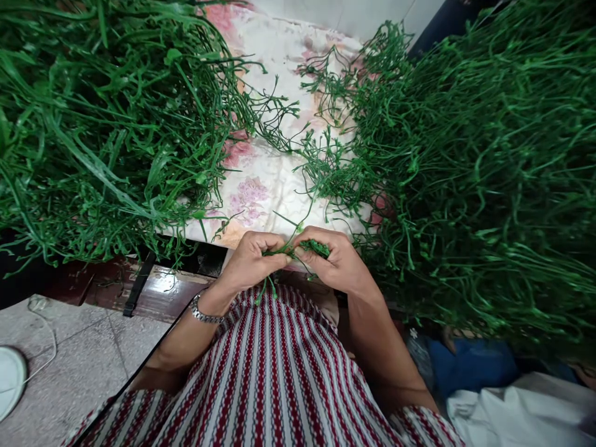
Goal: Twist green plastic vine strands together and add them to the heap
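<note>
Both hands meet at the near edge of a flowered cloth (279, 180). My left hand (255, 257), with a metal watch on its wrist, pinches thin green stems (274, 251) between thumb and fingers. Closed around a small green bunch (316, 248) is my right hand (331, 257), its fingertips close to the left ones. A few stems stick up past the fingers, and others hang below my left hand. A large heap of green stems (107, 124) lies on the left of the cloth, and another large heap (488, 167) on the right.
Loose stems (279, 115) lie across the cloth between the heaps. A wooden bench edge (162, 292) shows at the left, above a tiled floor (88, 347) with a round white object (10, 382). Blue fabric (470, 365) and white fabric (526, 410) are at the lower right.
</note>
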A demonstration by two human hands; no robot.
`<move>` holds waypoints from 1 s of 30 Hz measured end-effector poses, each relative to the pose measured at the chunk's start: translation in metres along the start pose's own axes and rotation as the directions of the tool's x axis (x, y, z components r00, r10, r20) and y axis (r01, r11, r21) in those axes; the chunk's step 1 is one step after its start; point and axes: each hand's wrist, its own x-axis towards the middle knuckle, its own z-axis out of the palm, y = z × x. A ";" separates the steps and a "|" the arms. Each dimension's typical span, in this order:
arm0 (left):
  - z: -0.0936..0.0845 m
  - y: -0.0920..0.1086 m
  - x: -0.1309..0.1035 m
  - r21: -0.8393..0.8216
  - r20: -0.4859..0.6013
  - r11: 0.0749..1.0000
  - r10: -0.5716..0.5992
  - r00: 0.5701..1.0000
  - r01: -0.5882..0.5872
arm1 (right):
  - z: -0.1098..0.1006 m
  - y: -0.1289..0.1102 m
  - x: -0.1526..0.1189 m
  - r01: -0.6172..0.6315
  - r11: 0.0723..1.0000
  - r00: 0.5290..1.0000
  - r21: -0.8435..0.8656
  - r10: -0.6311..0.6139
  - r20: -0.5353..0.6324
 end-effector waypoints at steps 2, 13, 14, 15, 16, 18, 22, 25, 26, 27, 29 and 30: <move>0.000 -0.001 -0.001 -0.039 -0.019 0.999 -0.012 1.000 0.011 | -0.001 0.000 0.000 0.022 1.000 1.000 0.018 -0.022 -0.015; 0.005 0.001 0.001 -0.371 -0.162 0.926 -0.146 0.976 0.077 | 0.004 -0.008 -0.012 0.188 0.957 0.774 -0.220 -0.283 -0.567; 0.005 0.001 0.001 -0.363 -0.163 0.929 -0.136 0.977 0.068 | 0.005 -0.009 -0.013 0.216 0.934 0.782 -0.284 -0.340 -0.522; 0.005 0.000 0.001 -0.352 -0.163 0.934 -0.125 0.979 0.061 | 0.006 -0.009 -0.013 0.243 0.904 0.795 -0.352 -0.393 -0.461; 0.006 -0.002 0.000 -0.343 -0.163 0.938 -0.115 0.980 0.053 | 0.008 -0.008 -0.014 0.266 0.868 0.810 -0.419 -0.437 -0.391; 0.007 -0.005 0.000 -0.354 -0.169 0.935 -0.106 0.980 0.041 | 0.014 -0.001 -0.014 0.291 0.790 0.833 -0.540 -0.486 -0.263; 0.009 -0.007 -0.002 -0.435 -0.187 0.900 -0.132 0.973 0.038 | 0.027 0.013 -0.013 0.238 0.720 0.849 -0.652 -0.481 -0.220; 0.013 -0.004 -0.003 -0.502 -0.214 0.865 -0.131 0.968 0.006 | 0.034 0.016 -0.014 0.190 0.756 0.854 -0.627 -0.442 -0.275; 0.015 -0.002 -0.003 -0.519 -0.235 0.855 -0.126 0.964 -0.015 | 0.036 0.015 -0.013 0.166 0.765 0.858 -0.622 -0.423 -0.292; 0.017 -0.001 -0.004 -0.527 -0.259 0.849 -0.121 0.958 -0.036 | 0.037 0.015 -0.013 0.138 0.767 0.860 -0.627 -0.407 -0.309; 0.020 0.001 -0.004 -0.515 -0.305 0.854 -0.104 0.947 -0.072 | 0.039 0.014 -0.013 0.091 0.740 0.850 -0.666 -0.407 -0.336; 0.022 0.001 -0.004 -0.503 -0.320 0.860 -0.098 0.942 -0.081 | 0.040 0.014 -0.013 0.080 0.712 0.835 -0.698 -0.430 -0.343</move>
